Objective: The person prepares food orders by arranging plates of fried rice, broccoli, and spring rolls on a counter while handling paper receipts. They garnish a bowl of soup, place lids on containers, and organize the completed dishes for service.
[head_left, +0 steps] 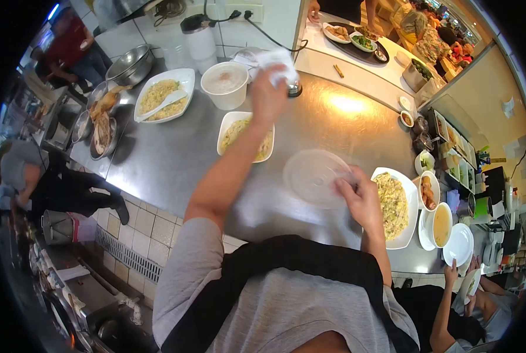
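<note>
My left hand (269, 99) reaches over the steel counter with its fingers closed on a crumpled white tissue (276, 62), slightly blurred. Beside that hand stands a white tub (224, 86) with a clear cover, and a silver, dark-based object (295, 88) sits just to its right. Below my left forearm is a square white bowl of fried rice (263, 147). My right hand (360, 194) pinches a round clear plastic lid (314, 176) by its edge, above the counter. Close to the right hand lies a white plate of fried rice (395, 206).
Another fried rice plate with a spoon (167, 97) stands at the left, near steel bowls (130, 65). At the right are a soup bowl (441, 225), stacked plates (458, 244) and topping trays (451, 141). Co-workers stand left and lower right; a dark tray (357, 44) rests on the pass ledge.
</note>
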Demonstrator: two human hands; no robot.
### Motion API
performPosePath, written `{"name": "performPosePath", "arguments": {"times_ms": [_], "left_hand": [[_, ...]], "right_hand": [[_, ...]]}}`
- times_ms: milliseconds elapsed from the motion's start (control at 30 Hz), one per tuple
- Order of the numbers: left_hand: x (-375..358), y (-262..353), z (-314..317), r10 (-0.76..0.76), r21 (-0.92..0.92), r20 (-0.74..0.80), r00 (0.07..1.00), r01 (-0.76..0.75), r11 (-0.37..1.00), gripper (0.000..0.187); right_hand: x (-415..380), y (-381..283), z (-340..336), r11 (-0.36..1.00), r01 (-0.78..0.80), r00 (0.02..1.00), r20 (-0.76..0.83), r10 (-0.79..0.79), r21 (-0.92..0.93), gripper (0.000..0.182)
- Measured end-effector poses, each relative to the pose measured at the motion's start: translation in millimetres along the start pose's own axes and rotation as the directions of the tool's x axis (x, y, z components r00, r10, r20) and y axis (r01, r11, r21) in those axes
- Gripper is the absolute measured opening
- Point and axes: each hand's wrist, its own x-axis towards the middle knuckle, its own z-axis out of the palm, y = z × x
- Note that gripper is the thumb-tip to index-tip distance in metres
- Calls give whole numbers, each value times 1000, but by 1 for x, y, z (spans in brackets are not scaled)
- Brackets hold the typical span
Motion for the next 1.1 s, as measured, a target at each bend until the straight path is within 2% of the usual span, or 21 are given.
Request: {"name": "performPosePath", "arguments": {"times_ms": [133, 167, 200, 267, 367, 467, 500, 533, 600, 633, 667, 700, 733, 800, 833, 900, 933, 967, 1000, 1067, 1100], "left_hand": [[91, -113, 27, -122, -70, -249, 961, 107, 992, 18], [109, -147, 20, -132, 51, -221, 966, 146, 988, 21], [122, -167, 12, -282, -46, -194, 940, 278, 959, 28], [157, -253, 7, -354, 267, -3, 935, 342, 901, 17], [186, -317, -20, -312, 780, 349, 883, -89, 620, 17], [215, -356, -46, -326, 730, 675, 662, -663, 166, 18], [228, -390, -56, -192, 700, 712, 675, -666, 255, 10], [233, -385, -64, -268, 708, 698, 664, -583, 399, 16], [241, -360, -80, -597, 661, 542, 592, 138, 737, 28], [244, -342, -85, -702, 573, 466, 539, 420, 703, 34], [240, -315, -90, -718, 552, 402, 568, 476, 685, 40], [228, -291, -97, -496, 601, 227, 838, 280, 748, 60], [214, -251, -103, -373, 703, 161, 914, 159, 693, 60], [189, -176, -113, -77, 875, 81, 994, -33, 484, 60], [181, -167, -114, -7, 737, 193, 981, -140, 662, 55], [139, -147, -96, 136, 210, 342, 930, -217, 953, 45], [88, -62, -93, -21, 109, 466, 884, -33, 994, 41], [53, -40, -83, 16, -41, 654, 756, 14, 999, 40], [15, -12, -80, 0, 17, 775, 633, -21, 1000, 38], [-60, 32, -68, -87, 11, 907, 412, 184, 983, 39], [-94, 52, -64, -130, -29, 937, 324, 442, 897, 40]], "right_hand": [[-23, 25, -33, 992, 115, 960, -262, -96, 60, 21], [-32, 25, -36, 990, 130, 941, -322, -107, 52, 21], [-42, 24, -36, 990, 136, 911, -397, -109, 41, 20], [-61, 14, -38, 995, 93, 863, -497, -90, -19, 18], [-94, -11, -48, 975, -44, 801, -591, -95, -216, 16], [-125, -42, -46, 966, -118, 768, -638, -57, -229, 17], [-133, -54, -44, 959, -135, 754, -653, -65, -251, 17], [-140, -62, -39, 951, -143, 748, -659, -77, -273, 18], [-151, -81, -29, 924, -222, 672, -735, -86, -311, 19], [-154, -78, -33, 910, -252, 638, -763, -99, -329, 20], [-156, -71, -38, 886, -283, 578, -803, -148, -366, 20], [-156, -61, -46, 862, -308, 520, -830, -201, -402, 21], [-155, -51, -56, 834, -336, 460, -849, -260, -438, 22], [-147, -26, -84, 771, -365, 404, -834, -375, -523, 24], [-139, -15, -99, 740, -360, 393, -812, -431, -568, 25], [-115, 13, -128, 684, -362, 391, -769, -506, -634, 27], [-102, 29, -139, 659, -366, 401, -751, -525, -657, 28], [-90, 45, -150, 602, -370, 459, -702, -544, -708, 29], [-80, 61, -159, 541, -368, 516, -651, -557, -756, 30], [-74, 78, -161, 482, -339, 637, -575, -514, -808, 32], [-74, 82, -161, 487, -315, 701, -546, -460, -815, 32]]}}
